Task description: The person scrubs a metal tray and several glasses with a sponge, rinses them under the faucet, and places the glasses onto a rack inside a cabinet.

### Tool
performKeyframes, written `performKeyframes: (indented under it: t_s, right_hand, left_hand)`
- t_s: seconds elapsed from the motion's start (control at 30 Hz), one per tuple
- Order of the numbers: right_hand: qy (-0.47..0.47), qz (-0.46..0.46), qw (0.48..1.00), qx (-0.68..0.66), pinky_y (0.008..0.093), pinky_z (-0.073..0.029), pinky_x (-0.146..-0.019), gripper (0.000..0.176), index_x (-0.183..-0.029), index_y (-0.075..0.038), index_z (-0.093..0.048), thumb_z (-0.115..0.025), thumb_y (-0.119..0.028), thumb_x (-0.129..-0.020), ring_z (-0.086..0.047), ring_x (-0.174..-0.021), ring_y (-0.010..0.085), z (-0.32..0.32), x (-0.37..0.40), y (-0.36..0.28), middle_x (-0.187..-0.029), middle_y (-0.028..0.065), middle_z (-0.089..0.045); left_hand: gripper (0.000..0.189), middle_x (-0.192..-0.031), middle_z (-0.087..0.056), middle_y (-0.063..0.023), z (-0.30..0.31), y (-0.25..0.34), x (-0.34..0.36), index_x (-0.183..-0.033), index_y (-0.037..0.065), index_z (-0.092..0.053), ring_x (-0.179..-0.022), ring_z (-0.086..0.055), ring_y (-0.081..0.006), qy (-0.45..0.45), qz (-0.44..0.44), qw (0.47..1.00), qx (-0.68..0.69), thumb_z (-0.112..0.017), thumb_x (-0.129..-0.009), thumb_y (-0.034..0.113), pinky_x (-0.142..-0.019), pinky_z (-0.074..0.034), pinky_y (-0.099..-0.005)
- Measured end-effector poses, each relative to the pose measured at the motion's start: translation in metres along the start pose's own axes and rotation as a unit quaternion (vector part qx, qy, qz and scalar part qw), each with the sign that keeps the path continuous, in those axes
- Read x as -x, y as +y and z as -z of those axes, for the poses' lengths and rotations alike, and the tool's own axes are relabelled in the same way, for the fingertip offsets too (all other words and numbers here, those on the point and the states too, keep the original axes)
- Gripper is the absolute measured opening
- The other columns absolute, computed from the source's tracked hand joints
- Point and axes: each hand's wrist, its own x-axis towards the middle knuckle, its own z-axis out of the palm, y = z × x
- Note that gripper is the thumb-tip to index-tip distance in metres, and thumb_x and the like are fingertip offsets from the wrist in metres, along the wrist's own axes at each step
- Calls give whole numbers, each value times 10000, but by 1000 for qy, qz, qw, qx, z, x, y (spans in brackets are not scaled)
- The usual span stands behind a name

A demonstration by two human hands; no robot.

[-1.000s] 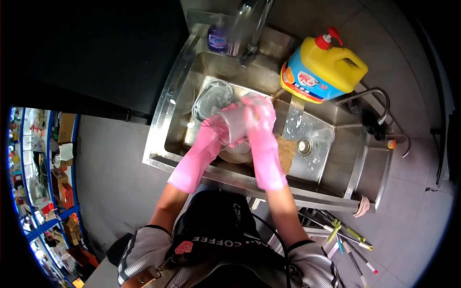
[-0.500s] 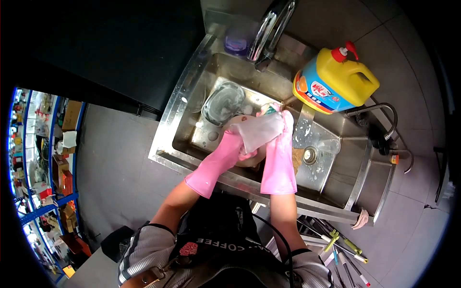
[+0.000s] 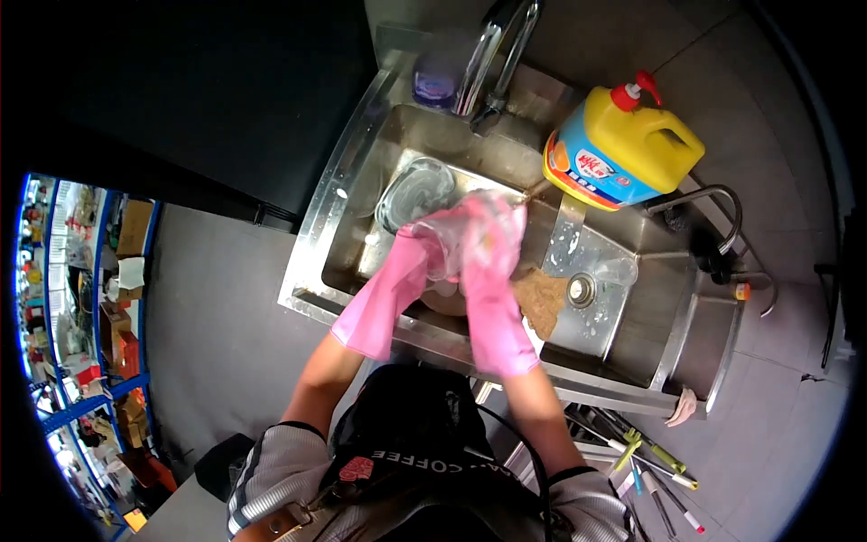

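Note:
Pink rubber gloves cover both hands over the left sink basin [image 3: 350,242]. My left hand [image 3: 432,246] is closed on a translucent, whitish plastic piece [image 3: 449,253], perhaps a container; its far side is hidden by my right hand. My right hand [image 3: 492,239] lies against that piece, its fingers smeared by motion, so I cannot make out their grip. Just beyond my left hand, a clear, soapy container [image 3: 417,192] rests in the basin. Under the gloves a round, pale item [image 3: 444,303] shows only in part.
A yellow detergent jug [image 3: 623,154] with a red pump stands behind the sinks. The tap [image 3: 488,72] rises at the back beside a purple container [image 3: 435,88]. A brown, flat piece [image 3: 540,303] lies by the right basin's drain [image 3: 581,289]. Long-handled tools [image 3: 646,456] are below right.
Both gloved hands have shifted left with the translucent piece. My right hand has swung across its face and is now blurred. More of the brown piece shows.

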Motion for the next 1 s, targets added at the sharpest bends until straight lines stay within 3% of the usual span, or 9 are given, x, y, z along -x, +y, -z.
performKeyframes:
  t_s: [0.13,0.2,0.23,0.4,0.47,0.53,0.63,0.9,1.0]
  right_hand:
    - [-4,79,979,-186,536,-360,-1052,301,-1069,-145,-693,-664,-74,-778,-582,-1146,247,-1,3,-13,-1167,61,-678]
    - [120,29,992,1,551,-370,-1035,341,-1129,-119,-672,-693,-77,-791,-596,-1106,258,-19,21,27,-1160,88,-676]
    - [-54,-128,984,-111,574,-346,-1095,375,-1153,-89,-656,-719,-69,-783,-609,-1133,273,9,3,19,-1159,111,-674]
    - [-78,-124,975,-170,443,-358,-1129,316,-1110,-53,-702,-668,-44,-796,-650,-1117,255,10,13,11,-1128,111,-707]
    - [-92,-111,987,-65,378,-406,-1099,277,-1075,-44,-731,-625,-26,-821,-671,-1088,229,5,16,47,-1116,110,-721]
    - [-194,-373,863,-279,341,-491,-983,293,-1145,5,-686,-655,-126,-885,-657,-1080,214,25,-3,52,-1138,135,-705]
    - [-104,-512,616,-589,314,-516,-799,374,-1117,-18,-655,-641,-320,-894,-635,-889,183,25,2,52,-1008,89,-666]
    - [-151,-651,596,-446,324,-525,-766,398,-1089,-10,-684,-623,-372,-933,-665,-868,192,23,3,67,-940,111,-705]
    - [-248,-640,684,-247,364,-525,-770,427,-1092,-50,-697,-592,-433,-935,-660,-848,225,22,-11,58,-957,79,-708]
  left_hand:
    - [274,-1144,-668,-98,3,-28,-9,-1218,57,-608,-950,-690,-222,-8,-5,983,182,-492,-1016,202,-818,-577,-326]
    - [267,-1058,-669,-114,-11,8,10,-1200,64,-607,-786,-676,-236,-151,45,979,128,-496,-996,196,-610,-547,-309]
    - [267,-1027,-669,-118,-12,10,9,-1192,64,-606,-728,-666,-239,-168,53,978,115,-503,-987,200,-541,-531,-308]
    - [297,-942,-670,-122,-15,-30,-27,-1166,42,-602,-553,-626,-227,-109,42,992,-52,-578,-922,209,-367,-459,-333]
    - [330,-944,-676,-126,-43,3,-16,-1163,26,-602,-538,-630,-210,-169,63,911,-370,-644,-862,155,-352,-452,-334]
    - [386,-971,-685,-134,-43,12,-10,-1181,17,-602,-548,-645,-206,-155,98,919,-349,-689,-818,114,-373,-473,-336]
    - [442,-1032,-698,-139,-36,-5,1,-1229,22,-602,-604,-675,-213,-68,146,981,105,-701,-805,98,-449,-527,-336]
    - [401,-1091,-710,-94,-21,-11,13,-1309,97,-598,-764,-701,-217,-58,2,998,-6,-598,-915,170,-600,-570,-319]
    - [392,-1113,-715,-77,-12,3,15,-1339,124,-596,-823,-711,-218,-40,-15,996,-77,-560,-956,198,-656,-586,-313]
